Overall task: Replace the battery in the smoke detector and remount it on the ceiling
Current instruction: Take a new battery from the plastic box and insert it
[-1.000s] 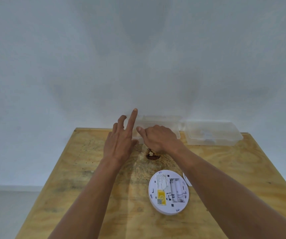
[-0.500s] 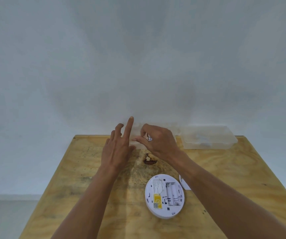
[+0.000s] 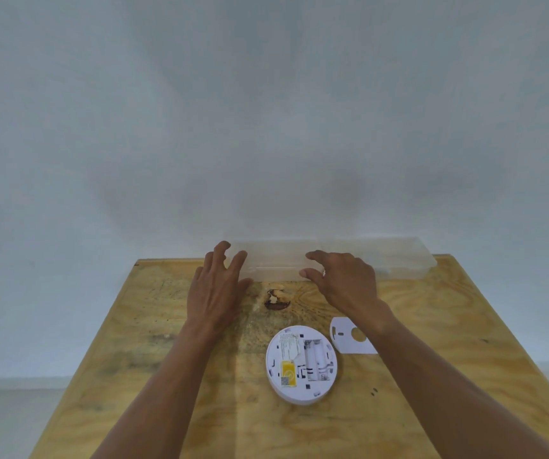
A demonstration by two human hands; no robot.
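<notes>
While both hands reach to the far edge of the wooden surface (image 3: pixel 173 376), the left hand (image 3: pixel 215 289) lies at the left end of the clear plastic box (image 3: pixel 276 260). Its fingers are spread and only a little bent, and its thumb is just beside the box's near left corner. It holds nothing, so its grip is open. It looks set to steady that end of the box.

Going right, a dark knot (image 3: pixel 276 298) shows in the wood, near the box. Nearer to the person lies the smoke detector (image 3: pixel 301 364), back side up, between the two arms. Its battery slot looks empty, so I think it lies this way to take new batteries. That step is not yet done.

Farther right, the right hand (image 3: pixel 342 281) hovers over the middle of the box, palm down, fingers loosely bent. Its grip is open too, with nothing in it. I think the hands go there to open the box, but what is inside is too faint to tell.

Just right of the detector lies the flat white mounting plate (image 3: pixel 349 337), partly under the right arm.
</notes>
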